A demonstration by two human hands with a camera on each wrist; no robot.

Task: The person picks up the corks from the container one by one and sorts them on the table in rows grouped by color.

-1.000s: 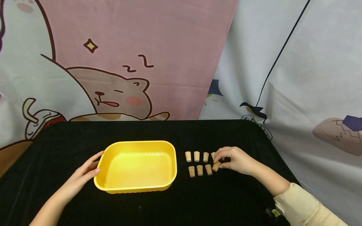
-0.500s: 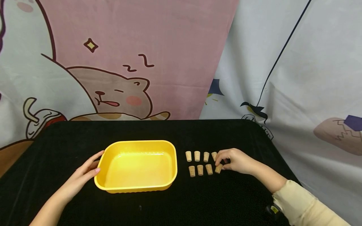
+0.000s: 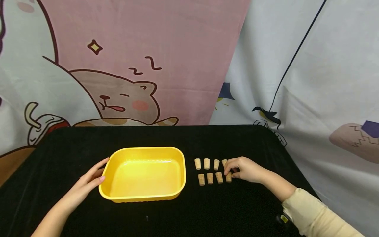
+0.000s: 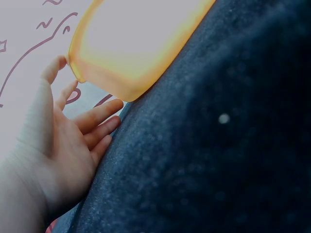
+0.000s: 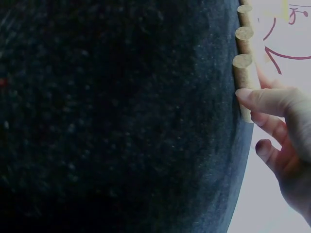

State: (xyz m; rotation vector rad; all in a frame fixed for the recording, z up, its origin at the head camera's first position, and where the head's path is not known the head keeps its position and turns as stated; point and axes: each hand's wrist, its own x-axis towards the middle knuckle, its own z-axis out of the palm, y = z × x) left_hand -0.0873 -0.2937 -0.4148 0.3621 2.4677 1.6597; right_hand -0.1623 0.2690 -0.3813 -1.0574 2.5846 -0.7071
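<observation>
A yellow plastic tub with rounded corners stands on the black cloth. My left hand is at the tub's left side, its fingers extended and its fingertips touching the rim; the left wrist view shows the same hand by the tub's end wall. Right of the tub, tapered cork stoppers form two short rows. My right hand pinches the rightmost cork stopper of the front row between thumb and fingers. Behind it, the fingers partly cover the back row's last cork stopper.
Black cloth covers the table, with a small pale speck near the front. A cartoon-printed curtain hangs behind. A small dark object with a yellow patch is by the right sleeve.
The pinched cork stopper has shifted slightly right and turned from tilted to nearly straight, in line with the front row. My left hand and the tub have stayed in place.
</observation>
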